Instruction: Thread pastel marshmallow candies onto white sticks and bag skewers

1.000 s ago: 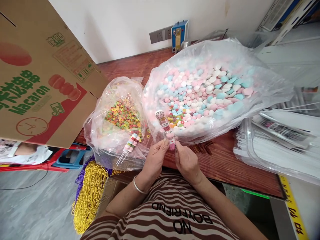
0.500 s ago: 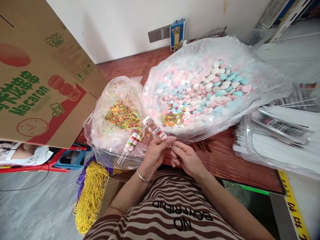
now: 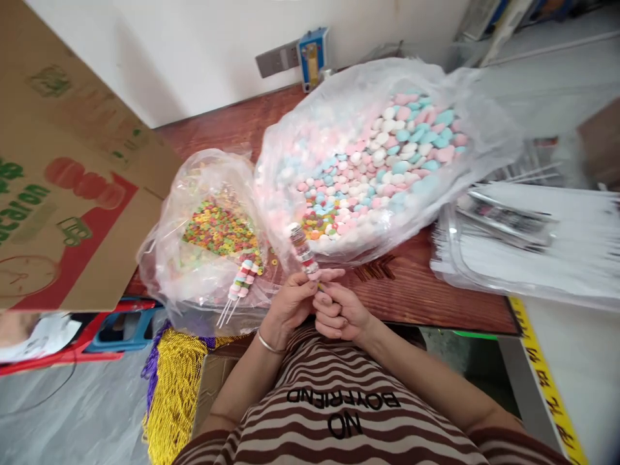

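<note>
My left hand (image 3: 292, 302) is closed around the lower end of a candy skewer (image 3: 303, 250) in a printed clear wrapper, which points up and away from me. Thumb and fingers of my right hand (image 3: 341, 311) pinch together at the wrapper's bottom end, touching my left fingers. Whether a small tie is between them cannot be made out. To the left, bare candy skewers (image 3: 242, 281) on white sticks lie on a clear bag of small colourful candy rings (image 3: 220, 229). Beyond my hands spreads a big clear bag of pink, white and blue candies (image 3: 372, 171).
Thin brown strips, like twist ties (image 3: 372, 270), lie on the wooden table (image 3: 402, 294). White sticks or wrappers (image 3: 523, 258) fill a clear bag at right. A cardboard box (image 3: 97, 252) stands at left, gold bead strands (image 3: 174, 394) hang below, and a blue device (image 3: 312, 58) is by the wall.
The view has shifted, so the table things appear further left. My right fingers have curled in tighter against my left hand, and the wrapped skewer stands more upright.
</note>
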A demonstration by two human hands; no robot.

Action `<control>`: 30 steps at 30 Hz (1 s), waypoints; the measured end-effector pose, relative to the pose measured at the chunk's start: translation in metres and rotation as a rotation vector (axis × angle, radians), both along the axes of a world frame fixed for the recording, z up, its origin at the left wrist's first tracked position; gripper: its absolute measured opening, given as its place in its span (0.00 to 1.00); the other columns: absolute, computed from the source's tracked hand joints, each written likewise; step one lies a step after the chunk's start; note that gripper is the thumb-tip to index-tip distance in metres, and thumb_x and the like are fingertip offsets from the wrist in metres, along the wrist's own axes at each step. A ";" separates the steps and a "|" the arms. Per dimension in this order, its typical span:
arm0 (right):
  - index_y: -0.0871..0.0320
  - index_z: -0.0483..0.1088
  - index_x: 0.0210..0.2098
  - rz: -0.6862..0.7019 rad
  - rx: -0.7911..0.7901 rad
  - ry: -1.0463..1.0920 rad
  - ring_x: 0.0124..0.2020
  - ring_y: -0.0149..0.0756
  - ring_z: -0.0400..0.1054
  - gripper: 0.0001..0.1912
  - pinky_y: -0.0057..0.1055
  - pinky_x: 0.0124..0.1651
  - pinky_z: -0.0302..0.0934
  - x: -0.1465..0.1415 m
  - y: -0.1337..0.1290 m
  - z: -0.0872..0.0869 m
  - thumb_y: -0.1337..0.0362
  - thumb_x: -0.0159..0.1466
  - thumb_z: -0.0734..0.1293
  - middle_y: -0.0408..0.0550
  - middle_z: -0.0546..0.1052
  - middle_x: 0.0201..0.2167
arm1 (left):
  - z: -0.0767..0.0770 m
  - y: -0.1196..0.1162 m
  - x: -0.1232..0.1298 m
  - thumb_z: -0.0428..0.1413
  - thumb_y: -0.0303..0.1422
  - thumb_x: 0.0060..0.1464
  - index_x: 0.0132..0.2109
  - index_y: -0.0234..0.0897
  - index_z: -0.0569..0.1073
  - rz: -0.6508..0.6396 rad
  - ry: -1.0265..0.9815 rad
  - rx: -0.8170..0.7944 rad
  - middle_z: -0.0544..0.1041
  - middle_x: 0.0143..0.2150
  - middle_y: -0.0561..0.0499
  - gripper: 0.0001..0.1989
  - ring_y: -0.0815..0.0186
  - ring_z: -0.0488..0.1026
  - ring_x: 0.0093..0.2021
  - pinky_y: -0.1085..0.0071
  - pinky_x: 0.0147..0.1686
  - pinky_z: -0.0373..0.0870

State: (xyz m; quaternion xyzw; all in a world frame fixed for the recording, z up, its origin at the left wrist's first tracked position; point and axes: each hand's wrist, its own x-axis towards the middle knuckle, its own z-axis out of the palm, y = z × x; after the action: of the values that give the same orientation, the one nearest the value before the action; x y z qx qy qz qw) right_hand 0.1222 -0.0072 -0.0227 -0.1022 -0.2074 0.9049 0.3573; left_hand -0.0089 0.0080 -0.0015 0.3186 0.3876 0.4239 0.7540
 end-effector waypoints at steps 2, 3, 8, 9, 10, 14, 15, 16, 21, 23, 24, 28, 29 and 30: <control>0.54 0.60 0.26 0.013 0.024 -0.057 0.09 0.23 0.40 0.23 0.25 0.14 0.53 0.000 -0.002 -0.001 0.45 0.68 0.65 0.27 0.51 0.12 | 0.003 0.000 -0.002 0.75 0.42 0.37 0.32 0.35 0.83 0.019 0.040 0.028 0.85 0.43 0.41 0.18 0.56 0.81 0.40 0.64 0.38 0.77; 0.55 0.63 0.28 -0.008 0.083 -0.145 0.09 0.24 0.47 0.22 0.26 0.17 0.57 0.003 -0.004 -0.001 0.45 0.68 0.65 0.29 0.56 0.13 | 0.006 0.001 -0.003 0.75 0.42 0.38 0.31 0.36 0.83 0.055 0.078 0.059 0.85 0.42 0.41 0.17 0.56 0.81 0.39 0.64 0.38 0.78; 0.56 0.74 0.37 -0.559 0.652 -1.178 0.38 0.37 0.74 0.10 0.34 0.45 0.66 0.056 -0.028 -0.006 0.58 0.70 0.64 0.48 0.80 0.36 | 0.021 0.011 -0.020 0.74 0.40 0.41 0.28 0.38 0.82 0.377 0.249 0.348 0.84 0.33 0.49 0.13 0.62 0.82 0.41 0.62 0.52 0.77; 0.55 0.75 0.38 -0.654 0.679 -1.366 0.40 0.38 0.74 0.11 0.35 0.47 0.65 0.071 -0.033 -0.009 0.60 0.71 0.62 0.49 0.80 0.37 | 0.023 0.012 -0.023 0.74 0.40 0.41 0.28 0.39 0.82 0.422 0.276 0.390 0.84 0.32 0.51 0.12 0.63 0.81 0.40 0.62 0.54 0.76; 0.55 0.76 0.39 -0.731 0.675 -1.541 0.42 0.39 0.74 0.12 0.35 0.48 0.65 0.087 -0.037 -0.013 0.61 0.72 0.61 0.50 0.80 0.38 | 0.023 0.012 -0.025 0.75 0.39 0.41 0.28 0.39 0.82 0.449 0.297 0.414 0.84 0.32 0.51 0.12 0.64 0.81 0.39 0.62 0.54 0.76; 0.56 0.76 0.52 -0.684 0.611 -2.086 0.45 0.44 0.73 0.17 0.35 0.41 0.64 0.130 -0.034 -0.031 0.64 0.73 0.57 0.56 0.79 0.47 | 0.018 0.009 -0.021 0.75 0.41 0.38 0.27 0.40 0.82 0.420 0.296 0.378 0.84 0.31 0.52 0.13 0.64 0.81 0.37 0.63 0.50 0.79; 0.56 0.75 0.54 -0.634 0.616 -2.139 0.44 0.44 0.73 0.18 0.34 0.39 0.63 0.135 -0.029 -0.035 0.65 0.73 0.57 0.56 0.78 0.48 | 0.016 0.007 -0.017 0.75 0.41 0.38 0.27 0.40 0.82 0.394 0.294 0.355 0.84 0.32 0.52 0.13 0.64 0.82 0.37 0.63 0.50 0.79; 0.55 0.74 0.56 -0.593 0.629 -2.163 0.42 0.43 0.72 0.19 0.33 0.36 0.61 0.137 -0.024 -0.037 0.65 0.72 0.57 0.55 0.77 0.48 | 0.015 0.006 -0.013 0.75 0.41 0.38 0.28 0.40 0.83 0.370 0.294 0.335 0.85 0.32 0.51 0.14 0.64 0.82 0.38 0.63 0.50 0.79; 0.53 0.77 0.51 -0.562 0.699 -2.132 0.36 0.39 0.68 0.17 0.30 0.30 0.54 0.133 -0.003 -0.045 0.65 0.72 0.58 0.54 0.75 0.48 | 0.013 -0.001 -0.006 0.74 0.41 0.40 0.30 0.39 0.84 0.314 0.315 0.287 0.85 0.33 0.50 0.13 0.63 0.82 0.39 0.62 0.50 0.79; 0.53 0.78 0.46 -0.592 0.703 -2.113 0.35 0.38 0.66 0.15 0.30 0.29 0.53 0.133 -0.001 -0.047 0.64 0.72 0.59 0.53 0.75 0.47 | 0.012 -0.003 -0.008 0.74 0.41 0.42 0.31 0.39 0.83 0.292 0.317 0.270 0.85 0.34 0.50 0.13 0.62 0.82 0.39 0.60 0.51 0.79; 0.54 0.78 0.45 -0.618 0.702 -2.100 0.35 0.38 0.66 0.15 0.30 0.29 0.53 0.134 -0.001 -0.049 0.64 0.72 0.59 0.53 0.75 0.46 | 0.012 -0.003 -0.009 0.73 0.42 0.42 0.31 0.39 0.83 0.280 0.314 0.262 0.85 0.34 0.50 0.13 0.61 0.82 0.39 0.59 0.51 0.78; 0.55 0.74 0.41 -0.773 0.710 -1.990 0.39 0.39 0.69 0.13 0.31 0.35 0.60 0.133 -0.009 -0.043 0.64 0.72 0.58 0.52 0.76 0.45 | 0.009 -0.002 -0.010 0.68 0.43 0.52 0.35 0.39 0.80 0.226 0.398 0.291 0.83 0.33 0.52 0.12 0.64 0.80 0.35 0.64 0.44 0.77; 0.55 0.73 0.41 -0.812 0.723 -1.954 0.41 0.39 0.71 0.13 0.32 0.38 0.63 0.129 -0.014 -0.038 0.64 0.72 0.58 0.52 0.77 0.44 | 0.009 -0.001 -0.009 0.65 0.42 0.56 0.37 0.39 0.79 0.199 0.488 0.345 0.81 0.33 0.52 0.11 0.65 0.78 0.34 0.67 0.42 0.76; 0.54 0.73 0.41 -0.859 0.734 -1.899 0.42 0.40 0.71 0.12 0.33 0.41 0.64 0.123 -0.019 -0.032 0.64 0.73 0.57 0.51 0.77 0.42 | 0.010 0.000 -0.007 0.63 0.39 0.59 0.37 0.39 0.79 0.173 0.604 0.430 0.80 0.33 0.52 0.09 0.66 0.77 0.34 0.69 0.41 0.74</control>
State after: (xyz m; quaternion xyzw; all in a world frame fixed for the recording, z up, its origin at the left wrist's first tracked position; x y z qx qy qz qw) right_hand 0.2453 -0.0264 -0.0542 -0.7068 -0.6005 0.1425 0.3457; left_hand -0.0158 0.0078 0.0084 0.5464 0.5200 0.4445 0.4832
